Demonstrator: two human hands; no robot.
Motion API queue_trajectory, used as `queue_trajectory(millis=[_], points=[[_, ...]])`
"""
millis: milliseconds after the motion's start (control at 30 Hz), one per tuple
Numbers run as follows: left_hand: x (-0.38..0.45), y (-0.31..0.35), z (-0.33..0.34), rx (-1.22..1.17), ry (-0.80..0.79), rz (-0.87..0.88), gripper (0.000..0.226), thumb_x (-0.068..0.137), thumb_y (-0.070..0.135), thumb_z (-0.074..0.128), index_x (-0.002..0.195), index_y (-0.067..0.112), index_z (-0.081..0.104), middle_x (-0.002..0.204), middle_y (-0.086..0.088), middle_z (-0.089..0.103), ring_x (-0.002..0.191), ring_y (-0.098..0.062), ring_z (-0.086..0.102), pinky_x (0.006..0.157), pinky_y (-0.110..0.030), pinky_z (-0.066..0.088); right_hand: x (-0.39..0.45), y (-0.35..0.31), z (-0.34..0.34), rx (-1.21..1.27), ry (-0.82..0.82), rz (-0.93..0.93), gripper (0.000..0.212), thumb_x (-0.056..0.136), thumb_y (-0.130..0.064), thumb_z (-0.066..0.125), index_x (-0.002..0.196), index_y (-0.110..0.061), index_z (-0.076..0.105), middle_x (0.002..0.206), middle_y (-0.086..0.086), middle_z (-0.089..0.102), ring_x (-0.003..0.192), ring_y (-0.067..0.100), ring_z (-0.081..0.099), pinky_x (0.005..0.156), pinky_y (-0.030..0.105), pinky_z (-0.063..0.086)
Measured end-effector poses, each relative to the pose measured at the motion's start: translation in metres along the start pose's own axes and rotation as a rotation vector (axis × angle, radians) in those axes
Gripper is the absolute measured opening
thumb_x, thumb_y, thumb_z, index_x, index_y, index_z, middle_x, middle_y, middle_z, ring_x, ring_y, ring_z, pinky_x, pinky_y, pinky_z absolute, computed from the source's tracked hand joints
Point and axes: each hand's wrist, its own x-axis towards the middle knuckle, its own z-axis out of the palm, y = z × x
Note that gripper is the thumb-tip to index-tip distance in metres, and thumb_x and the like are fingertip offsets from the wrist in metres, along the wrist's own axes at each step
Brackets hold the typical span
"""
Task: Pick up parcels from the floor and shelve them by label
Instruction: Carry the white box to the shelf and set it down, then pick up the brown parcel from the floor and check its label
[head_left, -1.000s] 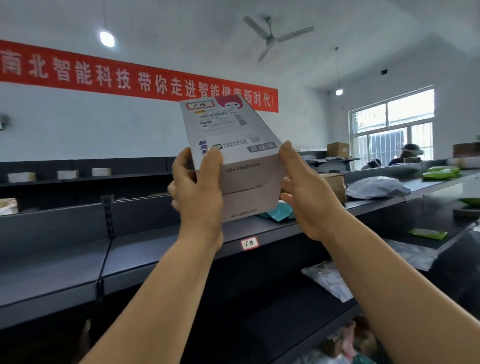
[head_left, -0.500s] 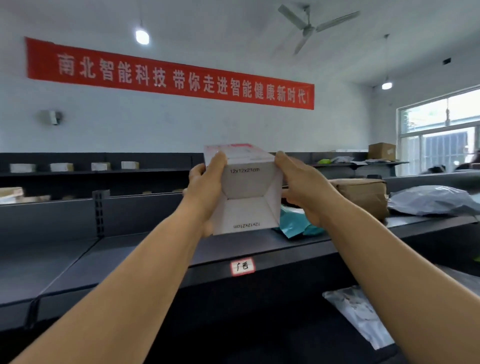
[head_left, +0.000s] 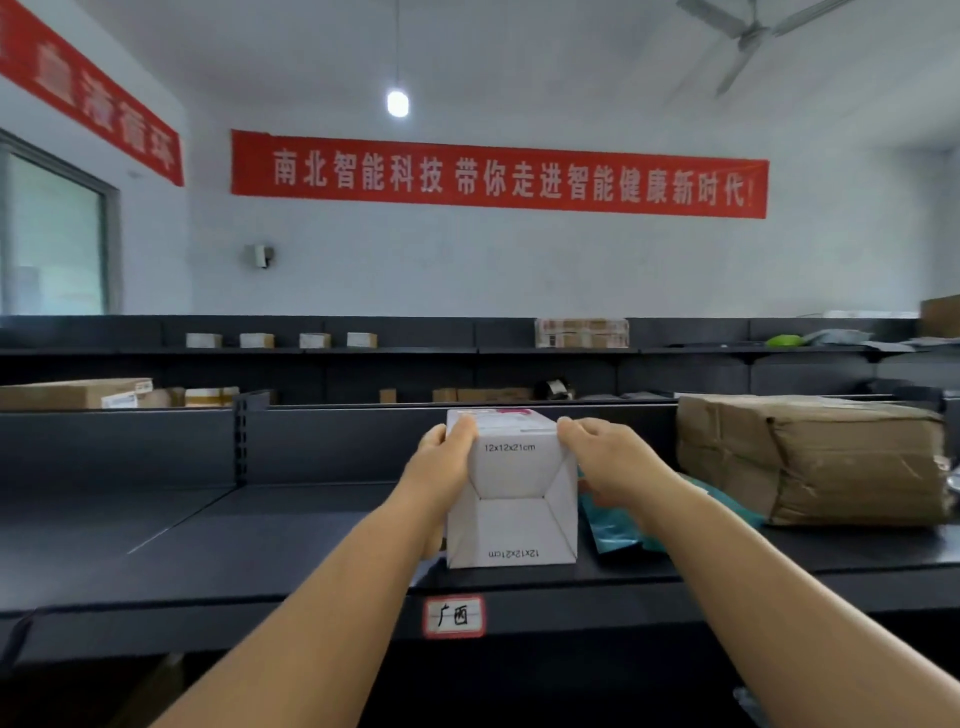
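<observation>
White box (head_left: 511, 493) is now set down on the dark shelf (head_left: 291, 545), directly behind the red-bordered shelf tag (head_left: 453, 616) reading 广西; a second ago it was held up near face level with its printed label turned toward the camera, half a second ago it was being lowered above the shelf edge

Bottom edge of the box is seen flush with the shelf surface, end flaps facing the camera, "12x12x21cm" printed on them

Left hand (head_left: 441, 467) is wrapped on the left side of the box, right hand (head_left: 605, 457) on the top right corner; both are clamped on the box, no gap visible between fingers and cardboard, so release is not yet made

Teal mailer (head_left: 618, 525) lies just beside the box on its right, touching or nearly so, partly hidden by the right forearm; a brown taped parcel (head_left: 810, 457) sits further right on the same shelf

Meaning for the task: label check appears done and the matching bay is judged reached; placement is essentially complete, only letting go and maybe a push deeper is left

Risk judged low; the box stands close to the front lip, so a nudge back is advisable before the hands are withdrawn
</observation>
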Motion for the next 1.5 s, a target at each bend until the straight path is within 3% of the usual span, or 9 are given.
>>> queue_trajectory(millis=[300, 433, 567, 767, 933, 1033, 1167, 1333, 1500], points=[[0.002, 0.011, 0.0, 0.092, 0.032, -0.024, 0.054, 0.101, 0.054, 0.038, 0.148, 0.029, 0.045, 0.115, -0.001, 0.063, 0.092, -0.022, 0.062, 0.057, -0.033, 0.052, 0.015, 0.003, 0.01, 0.041, 0.03, 0.036, 0.037, 0.092, -0.041, 0.04, 0.085, -0.011, 0.059, 0.081, 0.007, 0.058, 0.071, 0.024, 0.05, 0.069, 0.037, 0.042], [-0.002, 0.016, -0.003, 0.146, 0.063, -0.001, 0.078, 0.097, 0.065, 0.036, 0.163, 0.024, 0.027, 0.164, -0.007, 0.038, 0.144, -0.034, 0.042, 0.109, -0.052, 0.037, 0.014, -0.007, 0.016, 0.021, 0.026, 0.084, 0.061, 0.092, -0.046, 0.04, 0.139, -0.006, 0.041, 0.13, 0.015, 0.053, 0.11, 0.032, 0.051, 0.084, 0.038, 0.037], [-0.017, 0.017, -0.011, 0.094, 0.103, 0.086, 0.083, 0.095, 0.069, 0.037, 0.165, 0.028, 0.018, 0.17, -0.004, 0.027, 0.153, -0.033, 0.03, 0.116, -0.053, 0.03, 0.001, -0.026, 0.035, -0.08, 0.192, 0.006, 0.069, 0.09, -0.049, 0.042, 0.144, -0.009, 0.029, 0.146, 0.015, 0.042, 0.12, 0.035, 0.045, 0.098, 0.045, 0.035], [-0.051, 0.015, -0.07, 0.019, 0.248, 0.249, 0.072, 0.101, 0.059, 0.037, 0.163, 0.023, 0.026, 0.165, -0.002, 0.037, 0.148, -0.025, 0.037, 0.099, -0.036, 0.03, -0.044, -0.085, 0.091, 0.094, 0.233, -0.258, 0.063, 0.09, -0.051, 0.038, 0.143, -0.016, 0.035, 0.142, 0.002, 0.047, 0.127, 0.023, 0.044, 0.106, 0.048, 0.033], [-0.102, 0.01, -0.148, -0.033, 0.375, 0.335, 0.063, 0.101, 0.052, 0.042, 0.153, 0.017, 0.045, 0.15, -0.005, 0.055, 0.135, -0.023, 0.052, 0.097, -0.039, 0.042, -0.093, -0.136, 0.157, 0.452, 0.156, -0.295, 0.03, 0.092, -0.044, 0.039, 0.069, -0.024, 0.038, 0.043, -0.02, 0.04, 0.039, -0.002, 0.037, 0.04, 0.011, 0.032], [-0.137, -0.002, -0.2, -0.042, 0.462, 0.334, 0.066, 0.101, 0.049, 0.044, 0.145, -0.001, 0.046, 0.149, -0.022, 0.049, 0.139, -0.039, 0.043, 0.112, -0.056, 0.04, -0.13, -0.163, 0.202, 0.548, 0.082, -0.28, 0.039, 0.094, -0.042, 0.038, 0.087, -0.007, 0.054, 0.06, -0.001, 0.057, 0.048, 0.004, 0.052, 0.034, 0.009, 0.034], [-0.19, -0.023, -0.271, -0.031, 0.548, 0.369, 0.056, 0.1, 0.052, 0.046, 0.143, 0.017, 0.057, 0.138, 0.001, 0.063, 0.127, -0.014, 0.059, 0.104, -0.033, 0.049, -0.184, -0.195, 0.263, 0.648, -0.071, -0.248, 0.044, 0.094, -0.045, 0.036, 0.107, -0.008, 0.055, 0.104, 0.006, 0.057, 0.092, 0.003, 0.049, 0.057, 0.011, 0.049], [-0.26, -0.059, -0.363, -0.001, 0.729, 0.383, 0.022, 0.1, 0.047, 0.051, 0.11, 0.035, 0.065, 0.11, 0.02, 0.064, 0.105, 0.002, 0.06, 0.084, -0.02, 0.045, -0.266, -0.232, 0.345, 0.742, -0.271, -0.195, 0.025, 0.095, -0.05, 0.035, 0.084, -0.037, 0.054, 0.086, -0.014, 0.06, 0.08, 0.003, 0.058, 0.059, 0.018, 0.037], [-0.329, -0.093, -0.436, -0.001, 0.939, 0.331, 0.052, 0.091, 0.052, 0.053, 0.131, 0.021, 0.064, 0.119, 0.016, 0.067, 0.117, -0.006, 0.062, 0.097, -0.027, 0.049, -0.339, -0.265, 0.417, 0.799, -0.492, -0.197, 0.029, 0.097, -0.048, 0.034, 0.093, -0.033, 0.059, 0.102, -0.003, 0.064, 0.096, 0.007, 0.06, 0.065, 0.018, 0.041]])
